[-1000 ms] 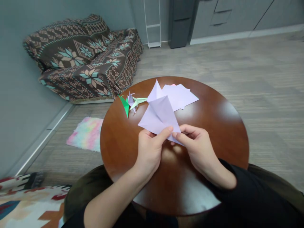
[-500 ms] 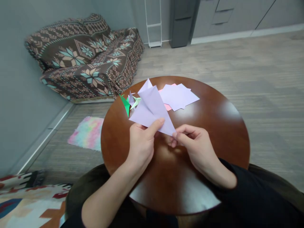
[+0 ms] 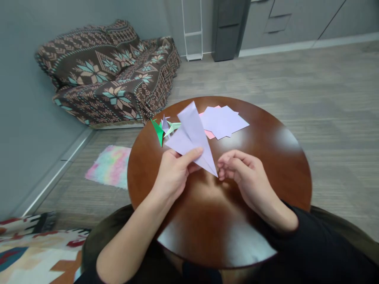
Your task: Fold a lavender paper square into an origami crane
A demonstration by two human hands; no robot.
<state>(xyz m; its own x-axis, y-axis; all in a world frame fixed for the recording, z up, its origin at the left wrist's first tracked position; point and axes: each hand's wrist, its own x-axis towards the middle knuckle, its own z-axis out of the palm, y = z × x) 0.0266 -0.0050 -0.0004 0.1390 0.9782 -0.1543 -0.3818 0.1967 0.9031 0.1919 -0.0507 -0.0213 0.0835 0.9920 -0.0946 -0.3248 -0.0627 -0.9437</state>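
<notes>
A folded sheet of lilac origami paper point(image 3: 192, 132) is held above the table, its long point slanting down to the right. My left hand point(image 3: 176, 169) pinches its lower edge, thumb on top and fingers underneath. Just right of the pointed tip is my right hand point(image 3: 244, 167), its fingers curled in and nothing visible in them. Behind the paper on the left lie small folded paper pieces: a green one point(image 3: 158, 133), a lilac one point(image 3: 164, 124) and a pale green one point(image 3: 172, 127).
Sheets of lilac paper point(image 3: 223, 121), with pink ones showing beneath, lie at the back of the round brown table point(image 3: 281, 157). A sofa under a patterned cover point(image 3: 118, 75) stands beyond at the left. A fluffy pastel rug point(image 3: 109, 167) is on the floor.
My right hand has let go of the paper's lower right tip and moved slightly away. The paper has turned in my left hand, and its second upper point no longer shows.
</notes>
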